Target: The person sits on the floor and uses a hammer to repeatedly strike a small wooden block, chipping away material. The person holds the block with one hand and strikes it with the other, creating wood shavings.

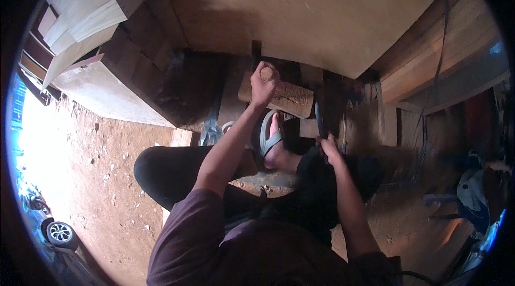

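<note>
My left hand [263, 86] grips a round wooden piece [266, 73], its pale end pointing up, above a rough wooden block [294, 101] at the centre. My right hand [328, 148] is closed on a long dark blade [319, 120], probably a large knife, held upright beside the block's right end. My sandalled foot [279, 152] is below the block, between my hands, and my knees in dark trousers are bent to either side.
A large plywood panel [300, 7] stands ahead, stacked boards [86, 23] at upper left, timber planks [440, 55] with a hanging cable at right. Dirt ground [107, 162] lies left, with a car wheel [60, 232] at lower left. A person [472, 195] is at far right.
</note>
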Motion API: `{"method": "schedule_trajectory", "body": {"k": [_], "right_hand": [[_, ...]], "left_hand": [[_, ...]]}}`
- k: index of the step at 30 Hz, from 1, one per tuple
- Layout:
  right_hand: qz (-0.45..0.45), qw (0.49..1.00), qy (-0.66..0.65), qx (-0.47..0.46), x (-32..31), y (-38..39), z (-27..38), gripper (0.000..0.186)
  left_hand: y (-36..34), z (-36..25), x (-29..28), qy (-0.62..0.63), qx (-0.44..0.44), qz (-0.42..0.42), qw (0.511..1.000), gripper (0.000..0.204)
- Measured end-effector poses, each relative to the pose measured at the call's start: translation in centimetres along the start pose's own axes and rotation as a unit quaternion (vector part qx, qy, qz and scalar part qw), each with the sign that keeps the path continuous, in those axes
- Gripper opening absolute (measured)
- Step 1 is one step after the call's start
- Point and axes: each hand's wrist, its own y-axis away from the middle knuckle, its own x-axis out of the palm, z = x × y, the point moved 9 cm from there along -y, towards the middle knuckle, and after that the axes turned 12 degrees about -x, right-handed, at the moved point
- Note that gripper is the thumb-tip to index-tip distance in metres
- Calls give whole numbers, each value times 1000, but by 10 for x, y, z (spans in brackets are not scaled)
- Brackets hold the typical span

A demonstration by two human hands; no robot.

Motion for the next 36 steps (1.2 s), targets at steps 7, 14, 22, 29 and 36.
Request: {"method": "schedule_trajectory", "body": {"k": [7,14,22,29,36], "right_hand": [[-10,998,54,-37,3,5,19,39],[5,1000,7,-18,2,22,48,38],[11,999,45,-26,7,19,43,39],[-2,995,95,-13,4,17,33,46],[-59,978,193,-58,-15,20,67,53]], "left_hand": [[1,9,3,59,-39,25,997,11],[-3,2,1,42,-22,2,999,13],[5,-6,10,-21,-17,27,999,9],[0,4,9,-12,-41,31,999,9],[16,13,26,-88,-36,76,993,8]]}}
